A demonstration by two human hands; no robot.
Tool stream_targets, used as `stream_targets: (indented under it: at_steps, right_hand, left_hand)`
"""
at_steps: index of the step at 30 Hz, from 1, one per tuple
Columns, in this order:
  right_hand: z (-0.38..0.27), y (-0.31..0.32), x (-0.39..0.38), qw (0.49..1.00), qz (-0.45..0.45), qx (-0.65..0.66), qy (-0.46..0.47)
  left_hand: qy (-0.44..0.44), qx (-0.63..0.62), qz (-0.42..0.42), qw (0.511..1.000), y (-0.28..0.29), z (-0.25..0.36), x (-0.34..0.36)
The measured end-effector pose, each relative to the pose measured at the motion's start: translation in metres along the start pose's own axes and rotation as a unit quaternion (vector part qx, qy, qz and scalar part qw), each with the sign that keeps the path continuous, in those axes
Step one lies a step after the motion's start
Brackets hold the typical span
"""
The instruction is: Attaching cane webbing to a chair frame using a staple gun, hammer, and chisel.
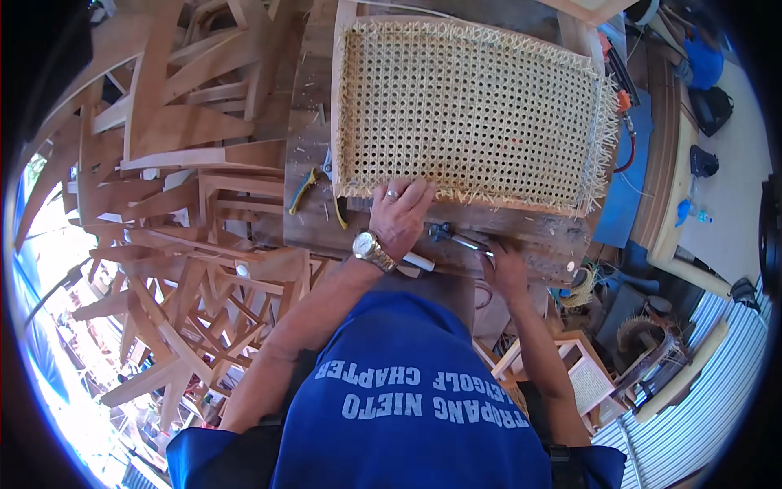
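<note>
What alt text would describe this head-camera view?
A person's left hand touches the near edge of a woven cane panel on a wooden workbench, while the right hand holds a hammer; yellow-handled pliers and piled wooden frames are to the left.

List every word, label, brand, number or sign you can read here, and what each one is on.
Blue shirt: pale capital letters in two rows, upside down in this view; wording withheld.
Watch: dial markings too small to read.
Cane panel and tool: no lettering I can make out.
</note>
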State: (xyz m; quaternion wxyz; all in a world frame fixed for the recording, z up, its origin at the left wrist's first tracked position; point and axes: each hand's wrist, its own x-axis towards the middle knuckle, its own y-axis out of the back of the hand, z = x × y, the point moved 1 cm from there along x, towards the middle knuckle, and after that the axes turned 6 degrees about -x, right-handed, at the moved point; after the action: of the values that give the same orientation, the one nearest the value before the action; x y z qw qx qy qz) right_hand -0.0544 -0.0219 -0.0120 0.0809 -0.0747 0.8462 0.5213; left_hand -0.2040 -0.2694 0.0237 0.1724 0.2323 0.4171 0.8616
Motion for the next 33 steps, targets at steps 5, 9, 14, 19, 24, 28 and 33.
stream_targets:
  at_steps: [5,9,14,19,24,28,33]
  right_hand:
    - [0.007,0.025,-0.018,0.998,-0.006,0.021,-0.062]
    - [0.035,0.047,-0.038,0.988,0.001,0.054,-0.144]
    - [0.057,0.075,-0.049,0.986,-0.001,0.066,-0.155]
    - [0.046,0.115,-0.032,0.985,0.052,0.082,-0.141]
    - [0.028,0.134,-0.001,0.984,0.112,0.117,-0.072]
    - [0.023,0.129,0.004,0.979,0.104,0.161,-0.072]
    - [0.021,0.120,0.008,0.978,0.096,0.177,-0.058]
  left_hand:
    - [0.053,0.002,-0.034,0.998,0.006,0.008,0.002]
    - [0.116,0.001,-0.055,0.992,0.010,0.050,0.030]
    - [0.054,-0.030,-0.057,0.996,-0.035,0.073,0.042]
    - [0.046,-0.051,-0.051,0.996,-0.044,0.070,0.042]
    - [0.040,-0.048,-0.034,0.997,-0.066,0.095,0.057]
    - [-0.011,-0.041,-0.023,0.999,-0.075,0.092,0.053]
    - [0.036,-0.043,-0.023,0.998,-0.074,0.103,0.061]
